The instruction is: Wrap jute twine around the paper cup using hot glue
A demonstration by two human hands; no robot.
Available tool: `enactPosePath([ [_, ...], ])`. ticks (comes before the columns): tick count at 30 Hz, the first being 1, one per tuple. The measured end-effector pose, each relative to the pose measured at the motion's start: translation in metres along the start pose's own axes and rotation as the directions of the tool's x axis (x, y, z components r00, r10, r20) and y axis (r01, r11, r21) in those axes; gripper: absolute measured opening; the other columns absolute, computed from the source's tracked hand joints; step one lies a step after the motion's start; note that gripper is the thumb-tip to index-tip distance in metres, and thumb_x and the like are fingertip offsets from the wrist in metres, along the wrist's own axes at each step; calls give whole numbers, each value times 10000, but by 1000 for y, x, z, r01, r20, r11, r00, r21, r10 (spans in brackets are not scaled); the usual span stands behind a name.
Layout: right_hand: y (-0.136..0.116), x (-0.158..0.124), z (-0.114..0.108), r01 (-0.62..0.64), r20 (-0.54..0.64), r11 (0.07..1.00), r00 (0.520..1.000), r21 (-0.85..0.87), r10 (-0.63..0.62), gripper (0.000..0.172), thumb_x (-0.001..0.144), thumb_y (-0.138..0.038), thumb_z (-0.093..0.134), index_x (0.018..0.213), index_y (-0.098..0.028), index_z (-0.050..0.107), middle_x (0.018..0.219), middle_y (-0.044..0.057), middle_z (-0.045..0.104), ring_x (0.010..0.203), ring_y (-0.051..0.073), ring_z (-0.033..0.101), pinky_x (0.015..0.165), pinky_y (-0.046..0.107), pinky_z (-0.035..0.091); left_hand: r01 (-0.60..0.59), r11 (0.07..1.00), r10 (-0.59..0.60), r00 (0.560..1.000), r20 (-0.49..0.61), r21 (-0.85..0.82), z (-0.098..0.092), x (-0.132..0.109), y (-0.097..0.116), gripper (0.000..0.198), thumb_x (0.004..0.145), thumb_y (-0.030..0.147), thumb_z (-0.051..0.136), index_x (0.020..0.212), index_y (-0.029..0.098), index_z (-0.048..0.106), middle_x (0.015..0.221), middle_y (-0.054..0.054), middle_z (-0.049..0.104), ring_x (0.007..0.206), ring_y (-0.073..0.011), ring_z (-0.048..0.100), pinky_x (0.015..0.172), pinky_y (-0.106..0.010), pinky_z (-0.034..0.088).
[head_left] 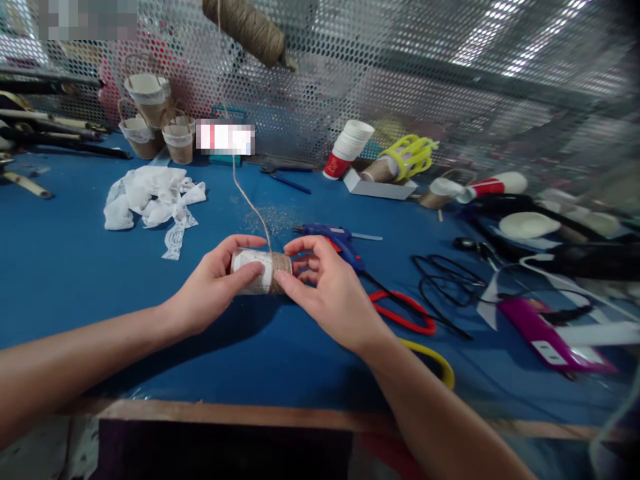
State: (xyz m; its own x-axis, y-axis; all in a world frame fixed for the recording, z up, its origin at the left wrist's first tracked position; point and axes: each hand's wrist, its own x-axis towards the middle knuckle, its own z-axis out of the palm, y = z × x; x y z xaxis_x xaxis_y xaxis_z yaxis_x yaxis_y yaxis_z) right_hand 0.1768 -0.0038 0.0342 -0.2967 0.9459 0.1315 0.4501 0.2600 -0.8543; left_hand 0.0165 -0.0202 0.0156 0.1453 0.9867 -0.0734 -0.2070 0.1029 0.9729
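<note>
A small cup (253,287) lies sideways above the blue table, its right part wrapped in brown twine and its left part whitish. My left hand (223,273) grips the cup's left end, thumb on top. Around the twine-wrapped right end are the thumb and fingers of my right hand (320,280). A strand of twine (247,197) runs from the cup up to a large twine spool (250,33) at the top of the view. Just beyond my right hand lies a blue glue gun (330,233).
White lace (150,193) and twine-covered cups (179,143) are at the back left. Pliers (290,181), stacked paper cups (350,147) and a white box (380,187) stand behind. Red-handled scissors (425,323), black cable (435,287) and a purple packet (550,333) lie right.
</note>
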Motion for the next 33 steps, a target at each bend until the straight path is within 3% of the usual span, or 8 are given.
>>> enactPosePath([
  [15, 1, 0, 2, 6, 13, 997, 1000, -76, -5, 195, 720, -215, 573, 889, -183, 481, 914, 52, 537, 653, 107, 514, 630, 294, 481, -30, 998, 29, 999, 28, 48, -1, 0, -2, 330, 754, 221, 585, 1062, 147, 491, 813, -2, 588, 663, -102, 537, 625, -214, 428],
  [21, 1, 0, -1, 39, 20, 999, 999, -33, -38, 223, 749, -284, 580, 927, -173, 503, 947, 69, 545, 713, 123, 532, 629, 279, 483, -59, 996, 56, 998, 43, 74, -2, 1, -2, 334, 768, 222, 567, 1081, 151, 474, 818, -3, 581, 662, -102, 525, 621, -216, 420],
  [25, 0, 2, -10, 87, -67, 996, 994, -9, -87, 163, 810, -286, 513, 906, -165, 569, 826, 41, 565, 679, 114, 524, 586, 250, 446, -95, 982, 89, 995, 38, 165, -1, 1, 2, 326, 765, 203, 564, 1073, 146, 471, 797, 4, 557, 652, -96, 498, 599, -200, 397],
  [28, 1, 4, -14, 38, -108, 992, 994, 120, -25, 169, 821, -310, 504, 795, -167, 591, 682, -1, 546, 553, 79, 463, 503, 222, 389, -109, 973, 103, 994, 43, 204, -2, 1, 3, 323, 764, 198, 560, 1070, 148, 469, 805, 0, 556, 642, -95, 489, 591, -199, 396],
  [33, 5, 7, -13, -86, -13, 940, 995, 329, 95, 207, 772, -357, 571, 727, -156, 546, 619, -28, 513, 499, 58, 421, 477, 212, 363, -154, 952, 136, 987, 86, 263, -5, 0, 0, 306, 787, 215, 543, 1079, 162, 468, 826, -7, 555, 649, -99, 492, 582, -198, 390],
])
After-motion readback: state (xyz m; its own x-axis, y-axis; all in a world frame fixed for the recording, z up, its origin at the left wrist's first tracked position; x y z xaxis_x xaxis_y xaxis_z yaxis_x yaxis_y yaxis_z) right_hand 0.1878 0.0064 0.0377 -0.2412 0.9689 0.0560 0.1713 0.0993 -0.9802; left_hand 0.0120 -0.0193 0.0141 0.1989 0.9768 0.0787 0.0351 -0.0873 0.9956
